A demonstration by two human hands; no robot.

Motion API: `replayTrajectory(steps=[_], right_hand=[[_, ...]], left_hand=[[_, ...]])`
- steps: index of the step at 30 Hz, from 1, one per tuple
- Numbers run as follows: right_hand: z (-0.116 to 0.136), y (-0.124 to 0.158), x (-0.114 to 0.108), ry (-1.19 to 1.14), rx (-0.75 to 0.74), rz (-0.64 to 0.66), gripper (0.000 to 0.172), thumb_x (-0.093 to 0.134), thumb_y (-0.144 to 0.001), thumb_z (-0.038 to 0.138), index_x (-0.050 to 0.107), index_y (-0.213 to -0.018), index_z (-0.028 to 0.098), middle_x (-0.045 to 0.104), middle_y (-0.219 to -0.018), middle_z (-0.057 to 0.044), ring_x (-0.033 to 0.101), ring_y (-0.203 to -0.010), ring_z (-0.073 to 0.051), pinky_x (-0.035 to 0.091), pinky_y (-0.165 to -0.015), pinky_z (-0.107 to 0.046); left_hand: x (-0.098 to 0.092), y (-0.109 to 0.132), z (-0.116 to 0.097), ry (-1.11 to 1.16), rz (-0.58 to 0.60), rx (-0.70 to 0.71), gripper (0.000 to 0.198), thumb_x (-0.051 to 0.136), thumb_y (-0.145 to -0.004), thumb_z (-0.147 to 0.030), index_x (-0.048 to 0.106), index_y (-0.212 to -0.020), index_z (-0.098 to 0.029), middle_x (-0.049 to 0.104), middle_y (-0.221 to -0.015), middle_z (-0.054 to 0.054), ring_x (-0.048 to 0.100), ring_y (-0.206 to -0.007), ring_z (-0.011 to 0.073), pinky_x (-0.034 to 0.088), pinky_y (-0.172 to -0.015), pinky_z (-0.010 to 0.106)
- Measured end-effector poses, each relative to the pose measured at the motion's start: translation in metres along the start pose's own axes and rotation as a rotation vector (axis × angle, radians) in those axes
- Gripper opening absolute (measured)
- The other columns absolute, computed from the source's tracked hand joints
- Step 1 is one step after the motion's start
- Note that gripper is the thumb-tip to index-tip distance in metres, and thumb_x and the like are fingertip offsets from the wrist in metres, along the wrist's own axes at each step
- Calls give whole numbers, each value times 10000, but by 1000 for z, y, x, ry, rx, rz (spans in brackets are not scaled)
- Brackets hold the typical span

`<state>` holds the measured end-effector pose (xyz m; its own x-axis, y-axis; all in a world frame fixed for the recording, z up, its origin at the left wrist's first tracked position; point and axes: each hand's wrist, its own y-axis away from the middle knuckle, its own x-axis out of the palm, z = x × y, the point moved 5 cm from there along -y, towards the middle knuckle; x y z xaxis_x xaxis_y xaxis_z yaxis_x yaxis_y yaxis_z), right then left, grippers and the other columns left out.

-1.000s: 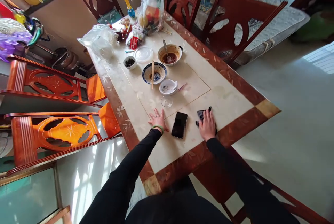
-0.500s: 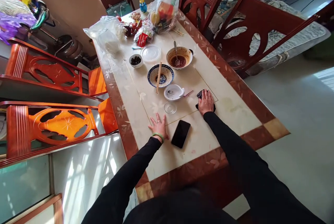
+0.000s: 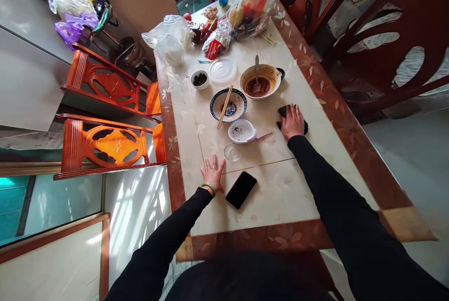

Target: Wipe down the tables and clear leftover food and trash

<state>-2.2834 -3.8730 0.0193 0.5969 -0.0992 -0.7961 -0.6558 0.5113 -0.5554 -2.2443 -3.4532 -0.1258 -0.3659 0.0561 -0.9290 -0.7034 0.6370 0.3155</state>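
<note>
Fingers [image 3: 214, 162] of the left hand [image 3: 213, 178] spread apart, palm down on the pale table [image 3: 273, 198]. Just beside them, rightward, a dark-screened phone [image 3: 241, 190] lies flat. Beyond the phone sits a small white bowl [image 3: 241, 131]. Far right, the right hand [image 3: 293, 123], fingers extended and nearly together, rests upon a black cloth [image 3: 306, 127], which shows on both sides of it.

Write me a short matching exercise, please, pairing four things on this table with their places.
1. black cloth
2. phone
3. chopsticks
4. spoon

A. across the blue-rimmed bowl
B. under the right hand
C. in the bowl of reddish-brown sauce
D. beside the left hand

Pairs: 1-B, 2-D, 3-A, 4-C
</note>
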Motion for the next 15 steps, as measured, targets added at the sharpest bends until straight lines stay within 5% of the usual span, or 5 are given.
replayTrajectory(steps=[10,12,15], right_hand=[[45,258,5,149,-142,120,676,370,-1062,324,382,-1692,78,382,-1745,-198,304,-1648,-348,354,-1309,-575],[56,270,9,154,-151,145,681,370,-1059,315,368,-1704,96,371,-1754,-186,292,-1656,-342,343,-1315,-581],[68,238,16,156,-141,191,667,362,-1063,310,399,-1684,72,363,-1758,-187,277,-1664,-331,305,-1335,-574]], left_hand=[[-2,-1,-2,9,-26,19,1570,1049,-554,-361,30,-1745,-461,-198,-1826,111,-80,-1676,529,283,-1227,798],[-3,-1,-3,9,-31,20,1560,1048,-557,-355,43,-1747,-454,-202,-1823,115,-82,-1675,530,286,-1229,789],[-3,-1,-4,2,-22,17,1567,1045,-564,-346,20,-1745,-454,-208,-1820,111,-86,-1676,526,285,-1232,783]])
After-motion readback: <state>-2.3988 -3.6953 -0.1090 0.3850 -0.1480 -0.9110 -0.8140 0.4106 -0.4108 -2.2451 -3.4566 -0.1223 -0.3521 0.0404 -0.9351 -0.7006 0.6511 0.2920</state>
